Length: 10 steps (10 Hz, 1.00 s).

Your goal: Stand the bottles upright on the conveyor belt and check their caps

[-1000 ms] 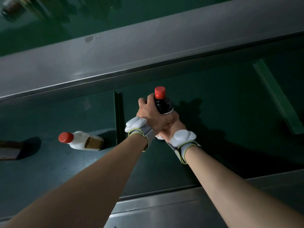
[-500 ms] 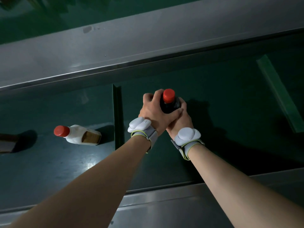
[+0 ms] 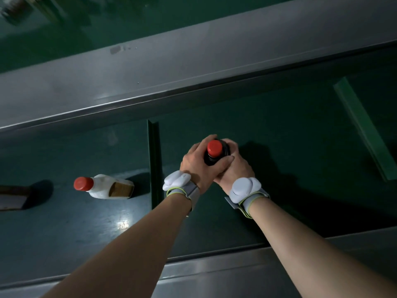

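A dark bottle [image 3: 224,152] with a red cap [image 3: 214,148] stands upright on the green conveyor belt [image 3: 290,151], seen from above. My left hand [image 3: 198,166] wraps its left side and my right hand [image 3: 236,166] wraps its right side, both below the cap; the bottle's body is hidden by the hands. To the left, past a raised green cleat [image 3: 154,160], a white bottle [image 3: 107,187] with a red cap and a brown label lies on its side, cap pointing left.
A grey metal rail [image 3: 193,67] runs along the belt's far side and another rail [image 3: 214,274] along the near side. A second cleat [image 3: 363,130] crosses the belt at the right. A dark object [image 3: 12,197] lies cut off at the left edge.
The dark bottle and both hands have drifted right along the belt and the bottle now looks more upright under the camera. The white lying bottle has kept its pose.
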Each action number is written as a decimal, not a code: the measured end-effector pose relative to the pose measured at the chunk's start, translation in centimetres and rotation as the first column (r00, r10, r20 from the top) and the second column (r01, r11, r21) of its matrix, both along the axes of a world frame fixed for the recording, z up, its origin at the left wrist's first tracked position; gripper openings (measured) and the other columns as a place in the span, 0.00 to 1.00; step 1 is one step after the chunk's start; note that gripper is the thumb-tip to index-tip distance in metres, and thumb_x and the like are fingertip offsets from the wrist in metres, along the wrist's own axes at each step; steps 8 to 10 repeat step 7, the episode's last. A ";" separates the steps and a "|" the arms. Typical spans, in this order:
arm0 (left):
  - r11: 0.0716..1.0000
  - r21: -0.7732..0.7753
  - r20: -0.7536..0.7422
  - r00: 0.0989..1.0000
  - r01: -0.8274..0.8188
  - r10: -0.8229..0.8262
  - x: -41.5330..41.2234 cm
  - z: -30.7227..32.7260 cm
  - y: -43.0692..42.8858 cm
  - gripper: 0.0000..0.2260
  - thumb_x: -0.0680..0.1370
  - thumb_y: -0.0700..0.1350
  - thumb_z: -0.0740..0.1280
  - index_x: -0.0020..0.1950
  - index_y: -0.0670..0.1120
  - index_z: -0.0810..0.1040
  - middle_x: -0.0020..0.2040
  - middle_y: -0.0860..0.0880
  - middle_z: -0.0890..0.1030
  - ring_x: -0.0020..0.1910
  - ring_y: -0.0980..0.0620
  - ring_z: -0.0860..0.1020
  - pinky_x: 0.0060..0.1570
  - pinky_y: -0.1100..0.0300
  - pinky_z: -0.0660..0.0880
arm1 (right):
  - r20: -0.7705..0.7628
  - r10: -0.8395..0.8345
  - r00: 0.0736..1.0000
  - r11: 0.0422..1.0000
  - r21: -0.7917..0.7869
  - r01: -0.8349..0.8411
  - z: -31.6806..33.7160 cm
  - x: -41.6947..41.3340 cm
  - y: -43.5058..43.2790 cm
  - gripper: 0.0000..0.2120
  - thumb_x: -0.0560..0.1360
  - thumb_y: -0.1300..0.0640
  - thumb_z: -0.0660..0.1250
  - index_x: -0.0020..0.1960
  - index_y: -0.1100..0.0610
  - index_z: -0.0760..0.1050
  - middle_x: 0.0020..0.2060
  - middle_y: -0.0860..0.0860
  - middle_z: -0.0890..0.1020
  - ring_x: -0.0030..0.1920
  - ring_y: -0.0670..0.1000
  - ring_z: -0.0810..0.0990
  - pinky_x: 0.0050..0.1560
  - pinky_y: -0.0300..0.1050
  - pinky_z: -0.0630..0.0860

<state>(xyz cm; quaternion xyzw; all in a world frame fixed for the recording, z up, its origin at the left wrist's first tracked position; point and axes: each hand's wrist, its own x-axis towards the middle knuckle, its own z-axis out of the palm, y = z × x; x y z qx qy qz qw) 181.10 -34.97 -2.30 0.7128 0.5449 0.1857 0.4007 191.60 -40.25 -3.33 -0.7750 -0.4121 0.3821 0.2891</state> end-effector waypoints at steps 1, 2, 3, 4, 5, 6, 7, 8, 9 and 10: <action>1.000 -0.023 0.020 1.000 -0.015 0.015 0.0 -0.1 0.0 0.28 0.68 0.59 0.76 0.67 0.60 0.73 0.58 0.54 0.79 0.56 0.53 0.77 0.53 0.65 0.69 | 0.032 0.011 0.999 1.000 -0.029 -0.010 0.1 -0.1 0.0 0.35 0.65 0.48 0.74 0.64 0.36 0.58 0.47 0.43 0.80 0.46 0.55 0.81 0.45 0.46 0.77; 0.999 -0.053 -0.003 1.000 -0.003 0.003 -0.1 0.3 0.0 0.29 0.69 0.61 0.75 0.68 0.61 0.72 0.59 0.54 0.79 0.58 0.52 0.77 0.55 0.62 0.71 | 0.040 0.017 0.999 0.998 -0.060 -0.015 0.5 0.1 -0.1 0.35 0.65 0.47 0.73 0.64 0.36 0.58 0.44 0.43 0.78 0.43 0.54 0.81 0.43 0.45 0.76; 0.995 -0.098 -0.067 0.998 0.013 -0.020 0.2 1.2 0.1 0.31 0.69 0.62 0.74 0.70 0.62 0.69 0.62 0.53 0.78 0.60 0.50 0.76 0.57 0.61 0.71 | 0.053 0.056 0.997 0.991 -0.126 -0.049 0.8 0.3 0.1 0.36 0.66 0.46 0.73 0.67 0.37 0.56 0.44 0.45 0.78 0.41 0.54 0.79 0.42 0.47 0.77; 0.976 -0.212 -0.233 0.967 0.049 -0.099 -0.1 3.5 0.7 0.35 0.71 0.63 0.71 0.75 0.62 0.62 0.64 0.52 0.77 0.59 0.47 0.77 0.55 0.59 0.71 | 0.108 0.118 0.987 0.959 -0.269 -0.085 1.8 0.3 0.5 0.34 0.66 0.42 0.71 0.67 0.41 0.58 0.43 0.48 0.79 0.40 0.56 0.79 0.40 0.47 0.76; 0.946 -0.310 -0.392 0.893 0.099 -0.222 -1.2 6.4 1.0 0.30 0.70 0.62 0.71 0.70 0.58 0.68 0.56 0.51 0.81 0.44 0.49 0.78 0.45 0.58 0.75 | 0.148 0.216 0.965 0.901 -0.410 -0.139 2.6 0.2 0.3 0.23 0.65 0.43 0.71 0.57 0.47 0.70 0.43 0.49 0.82 0.39 0.56 0.79 0.41 0.47 0.79; 0.949 -0.288 -0.474 0.842 0.129 -0.259 -2.2 9.6 1.4 0.24 0.65 0.66 0.67 0.56 0.55 0.76 0.47 0.51 0.82 0.40 0.50 0.79 0.47 0.52 0.80 | 0.133 0.236 0.963 0.899 -0.405 -0.164 4.3 -0.1 -0.5 0.15 0.69 0.48 0.67 0.55 0.48 0.73 0.42 0.49 0.81 0.39 0.55 0.78 0.42 0.47 0.78; 0.957 -0.244 -0.571 0.775 0.156 -0.271 -3.4 12.1 0.8 0.32 0.66 0.70 0.62 0.67 0.57 0.70 0.59 0.50 0.80 0.51 0.47 0.80 0.52 0.50 0.78 | 0.115 0.205 0.972 0.919 -0.364 -0.150 6.5 -0.7 -1.8 0.18 0.72 0.50 0.65 0.60 0.47 0.69 0.43 0.49 0.79 0.41 0.55 0.77 0.41 0.45 0.74; 0.957 -0.244 -0.571 0.775 0.156 -0.271 -3.4 12.1 0.8 0.32 0.66 0.70 0.62 0.67 0.57 0.70 0.59 0.50 0.80 0.51 0.47 0.80 0.52 0.50 0.78 | 0.115 0.205 0.972 0.919 -0.364 -0.150 6.5 -0.7 -1.8 0.18 0.72 0.50 0.65 0.60 0.47 0.69 0.43 0.49 0.79 0.41 0.55 0.77 0.41 0.45 0.74; 0.957 -0.244 -0.571 0.775 0.156 -0.271 -3.4 12.1 0.8 0.32 0.66 0.70 0.62 0.67 0.57 0.70 0.59 0.50 0.80 0.51 0.47 0.80 0.52 0.50 0.78 | 0.115 0.205 0.972 0.919 -0.364 -0.150 6.5 -0.7 -1.8 0.18 0.72 0.50 0.65 0.60 0.47 0.69 0.43 0.49 0.79 0.41 0.55 0.77 0.41 0.45 0.74; 0.957 -0.244 -0.571 0.775 0.156 -0.271 -3.4 12.1 0.8 0.32 0.66 0.70 0.62 0.67 0.57 0.70 0.59 0.50 0.80 0.51 0.47 0.80 0.52 0.50 0.78 | 0.115 0.205 0.972 0.919 -0.364 -0.150 6.5 -0.7 -1.8 0.18 0.72 0.50 0.65 0.60 0.47 0.69 0.43 0.49 0.79 0.41 0.55 0.77 0.41 0.45 0.74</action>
